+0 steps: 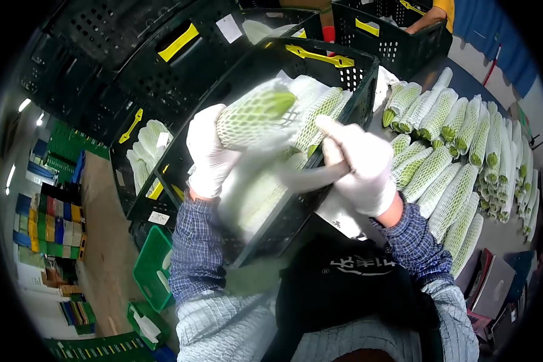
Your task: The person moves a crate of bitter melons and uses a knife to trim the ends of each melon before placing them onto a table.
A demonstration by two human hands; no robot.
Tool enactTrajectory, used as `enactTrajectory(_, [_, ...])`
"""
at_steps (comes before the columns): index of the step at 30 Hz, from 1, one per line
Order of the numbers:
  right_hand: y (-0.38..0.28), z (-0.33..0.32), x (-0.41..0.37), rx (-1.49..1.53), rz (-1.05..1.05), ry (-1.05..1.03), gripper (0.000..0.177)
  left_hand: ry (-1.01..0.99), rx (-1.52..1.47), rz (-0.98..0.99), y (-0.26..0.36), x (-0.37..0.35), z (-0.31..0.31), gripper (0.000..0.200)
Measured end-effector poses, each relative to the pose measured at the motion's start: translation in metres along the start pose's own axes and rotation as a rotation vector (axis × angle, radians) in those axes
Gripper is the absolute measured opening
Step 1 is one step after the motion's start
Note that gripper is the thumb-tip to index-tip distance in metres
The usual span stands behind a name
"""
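My left hand (206, 154), in a white glove, is closed round a long green gourd in a white foam net (256, 117), held tilted over a black crate (365, 90). My right hand (365, 166), also gloved, is closed on a pale curved strip (314, 178); motion blur hides what the strip is. More netted gourds (326, 111) lie in the crate just beyond my hands. Below my left hand, a pale netted shape (247, 208) in the crate is smeared by blur.
Rows of netted gourds (440, 181) cover the table at right. Black crates (127, 48) stack up at left, one holding netted gourds (151, 148). A green basket (151, 271) sits low at left. Another person's hand (425, 21) reaches into a far crate (383, 51).
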State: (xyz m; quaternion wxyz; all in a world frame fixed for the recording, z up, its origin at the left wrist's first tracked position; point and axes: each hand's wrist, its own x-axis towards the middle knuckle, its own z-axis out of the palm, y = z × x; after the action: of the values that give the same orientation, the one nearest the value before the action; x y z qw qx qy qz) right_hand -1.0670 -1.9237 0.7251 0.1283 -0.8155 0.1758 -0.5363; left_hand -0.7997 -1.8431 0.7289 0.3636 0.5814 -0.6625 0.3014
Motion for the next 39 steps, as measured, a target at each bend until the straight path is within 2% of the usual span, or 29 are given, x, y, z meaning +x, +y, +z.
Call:
enactTrajectory(1, [0.008, 0.001, 0.0, 0.034, 0.018, 0.041, 0.032, -0.031, -0.151, -0.138, 0.002, 0.0, 0.003, 0.061])
enactTrajectory(4, [0.013, 0.003, 0.001, 0.183, 0.165, 0.087, 0.026, 0.124, -0.455, -0.35, 0.0, 0.008, -0.004, 0.06])
enactTrajectory(5, [0.013, 0.003, -0.001, 0.204, 0.194, 0.092, 0.026, 0.19, -0.643, -0.542, 0.001, 0.007, -0.013, 0.051])
enactTrajectory(6, [0.014, 0.006, -0.003, 0.226, 0.225, 0.097, 0.027, 0.304, -0.839, -0.661, 0.002, 0.008, -0.022, 0.042])
enactTrajectory(8, [0.02, 0.01, -0.003, 0.188, 0.16, 0.14, 0.028, 0.626, -1.377, -0.839, -0.003, 0.023, -0.031, 0.042])
enactTrajectory(9, [0.014, 0.005, -0.005, 0.18, 0.317, 0.062, 0.027, 0.725, -1.691, -0.842, -0.012, 0.026, -0.034, 0.044])
enactTrajectory(10, [0.015, 0.005, -0.004, 0.166, 0.31, 0.068, 0.027, 0.745, -1.906, -0.899, -0.015, 0.025, -0.036, 0.047])
enactTrajectory(12, [0.019, 0.006, -0.004, 0.129, 0.3, 0.083, 0.026, 0.745, -1.949, -1.087, -0.017, 0.026, -0.031, 0.048])
enactTrajectory(13, [0.022, 0.011, 0.0, 0.092, 0.165, 0.17, 0.028, 0.643, -2.172, -1.159, -0.018, 0.026, -0.026, 0.046])
enactTrajectory(14, [0.02, 0.008, 0.001, -0.006, 0.124, 0.151, 0.031, 0.68, -2.143, -1.257, -0.018, 0.024, -0.015, 0.042])
enactTrajectory(16, [0.02, 0.006, 0.003, -0.066, 0.061, 0.136, 0.04, 0.535, -2.145, -1.412, 0.006, 0.03, -0.006, 0.039])
enactTrajectory(17, [0.022, 0.001, 0.003, -0.098, 0.075, 0.041, 0.051, 0.478, -2.275, -1.411, 0.018, 0.032, -0.003, 0.034])
enactTrajectory(18, [0.026, 0.001, 0.004, -0.103, 0.01, 0.051, 0.059, 0.437, -2.173, -1.441, 0.027, 0.031, 0.002, 0.034])
enactTrajectory(20, [0.022, 0.004, 0.011, -0.121, -0.012, 0.118, 0.049, 0.407, -2.173, -1.526, 0.023, 0.023, 0.016, 0.047])
enactTrajectory(21, [0.024, 0.004, 0.011, -0.066, -0.02, 0.096, 0.055, 0.357, -2.101, -1.459, 0.031, 0.022, 0.017, 0.056])
enactTrajectory(22, [0.024, 0.003, 0.013, -0.076, -0.036, 0.097, 0.058, 0.384, -2.168, -1.577, 0.034, 0.022, 0.017, 0.065])
enactTrajectory(24, [0.019, 0.005, 0.023, -0.091, -0.072, 0.097, 0.062, 0.352, -2.145, -1.459, 0.035, 0.018, 0.02, 0.071])
enactTrajectory(25, [0.019, 0.009, 0.029, -0.107, -0.104, 0.115, 0.057, 0.325, -2.151, -1.49, 0.037, 0.018, 0.018, 0.072])
enactTrajectory(28, [0.025, 0.017, 0.037, -0.216, -0.171, 0.153, 0.05, 0.199, -2.428, -1.45, 0.042, 0.015, 0.012, 0.07])
enactTrajectory(29, [0.027, 0.017, 0.04, -0.298, -0.147, 0.221, 0.041, 0.222, -2.339, -1.509, 0.048, 0.015, 0.011, 0.066])
enactTrajectory(30, [0.042, 0.015, 0.038, -0.304, -0.102, 0.165, 0.041, 0.238, -2.226, -1.483, 0.054, 0.016, 0.011, 0.059])
enactTrajectory(31, [0.057, 0.018, 0.037, -0.448, 0.08, 0.091, 0.042, 0.237, -2.356, -1.534, 0.044, 0.005, 0.014, 0.053])
enactTrajectory(32, [0.076, 0.015, 0.043, -0.324, 0.401, 0.059, 0.041, 0.239, -2.488, -1.579, 0.032, -0.007, 0.016, 0.048])
enactTrajectory(33, [0.12, 0.015, 0.027, -0.448, 0.189, 0.162, 0.038, 0.19, -2.37, -1.509, 0.025, -0.008, 0.018, 0.047])
enactTrajectory(36, [0.094, 0.002, 0.02, -0.172, 0.315, 0.037, 0.029, 0.07, -2.008, -1.344, 0.011, -0.013, 0.027, 0.044])
enactTrajectory(37, [0.071, 0.002, 0.02, 0.06, 0.387, -0.002, 0.029, 0.099, -1.954, -1.323, 0.018, -0.012, 0.028, 0.044])
enactTrajectory(38, [0.053, -0.001, 0.022, 0.044, 0.442, -0.135, 0.026, 0.127, -1.897, -1.303, 0.025, -0.011, 0.029, 0.045])
enactTrajectory(39, [0.049, 0.005, 0.016, 0.299, 0.472, -0.18, 0.024, 0.154, -1.839, -1.285, 0.032, -0.01, 0.03, 0.045])
